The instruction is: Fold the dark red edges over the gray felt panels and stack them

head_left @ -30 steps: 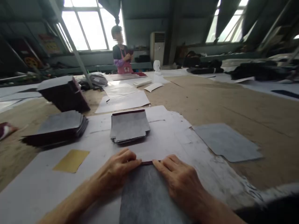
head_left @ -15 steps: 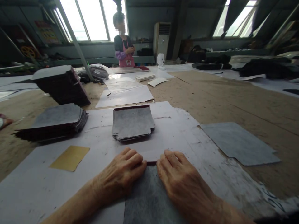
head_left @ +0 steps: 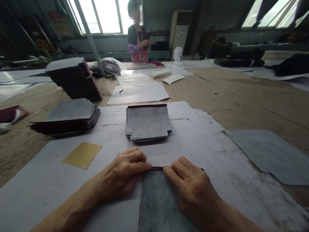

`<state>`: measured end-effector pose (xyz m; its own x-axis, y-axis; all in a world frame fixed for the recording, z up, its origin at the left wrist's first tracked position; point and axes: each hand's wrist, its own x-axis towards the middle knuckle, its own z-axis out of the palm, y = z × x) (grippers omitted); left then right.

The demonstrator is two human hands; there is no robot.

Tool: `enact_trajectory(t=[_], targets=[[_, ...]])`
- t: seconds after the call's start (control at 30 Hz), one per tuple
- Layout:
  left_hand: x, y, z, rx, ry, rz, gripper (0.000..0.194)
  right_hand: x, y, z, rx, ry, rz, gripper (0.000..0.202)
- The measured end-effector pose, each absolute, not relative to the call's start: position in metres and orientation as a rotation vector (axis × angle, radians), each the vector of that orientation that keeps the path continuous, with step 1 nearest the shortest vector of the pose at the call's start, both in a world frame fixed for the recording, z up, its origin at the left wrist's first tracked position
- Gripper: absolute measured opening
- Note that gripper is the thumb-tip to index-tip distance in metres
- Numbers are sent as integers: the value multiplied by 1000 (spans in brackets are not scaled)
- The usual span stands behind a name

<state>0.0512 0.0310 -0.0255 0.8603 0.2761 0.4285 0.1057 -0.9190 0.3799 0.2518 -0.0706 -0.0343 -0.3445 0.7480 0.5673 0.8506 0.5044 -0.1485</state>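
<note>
A grey-backed sheet (head_left: pixel 156 203) lies in front of me on white paper, its far edge turned over into a narrow maroon strip (head_left: pixel 157 168). My left hand (head_left: pixel 125 170) is closed at the left part of this strip, thumb pressed along it. Across a short gap, my right hand (head_left: pixel 193 183) is closed on the right part, with fingers bent and thumb on the fold. The hands cover much of the strip. Just beyond them sits a stack of similar grey pieces (head_left: pixel 148 122), the top one with a maroon folded far edge and notched near corners.
Left of centre are a yellow card (head_left: pixel 83 154), a thick stack of grey sheets (head_left: pixel 70 111) and a tall dark block of sheets (head_left: pixel 74 79). A single grey piece (head_left: pixel 270 151) lies right. A co-worker (head_left: pixel 138 43) stands across the table; another person's sleeve (head_left: pixel 11 114) shows far left.
The view has turned slightly left, shifting things rightward. My thumbs now lie along the fold, and my right fingers are more bent. More of the maroon sleeve at far left shows.
</note>
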Motion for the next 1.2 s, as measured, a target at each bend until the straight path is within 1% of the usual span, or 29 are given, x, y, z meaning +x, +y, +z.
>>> enact_trajectory(t=[0.23,0.37,0.43,0.57,0.67,0.77,0.83,0.87,0.93,1.0,1.03,1.1,1.2], targets=[[58,27,-21,2806,261,672,29,255,-68,-33,-1259,-2262,-237,30],[59,21,-18,2955,197,674,24,250,-66,-21,-1251,-2436,-377,29],[59,19,-18,2983,197,655,23,246,-63,-17,-1265,-2451,-393,29],[58,20,-20,2970,224,626,22,241,-55,-23,-1187,-2413,-152,30],[55,26,-19,2910,230,609,27,243,-51,-30,-1088,-2399,-42,30],[46,34,-12,2723,283,738,33,247,-51,-32,-1077,-2393,28,29],[39,38,-5,2545,364,808,30,249,-51,-31,-1089,-2388,54,27],[37,39,-1,2465,401,764,26,250,-51,-31,-1093,-2382,67,27],[34,38,4,2354,436,502,20,250,-49,-31,-1083,-2363,91,27],[34,37,5,2296,426,245,18,250,-48,-31,-1072,-2346,109,31],[35,36,5,2291,421,176,19,250,-47,-32,-1074,-2342,118,33],[36,35,4,2303,429,152,20,250,-45,-31,-1090,-2340,140,37],[37,36,2,2323,451,165,19,250,-44,-30,-1119,-2343,189,37]])
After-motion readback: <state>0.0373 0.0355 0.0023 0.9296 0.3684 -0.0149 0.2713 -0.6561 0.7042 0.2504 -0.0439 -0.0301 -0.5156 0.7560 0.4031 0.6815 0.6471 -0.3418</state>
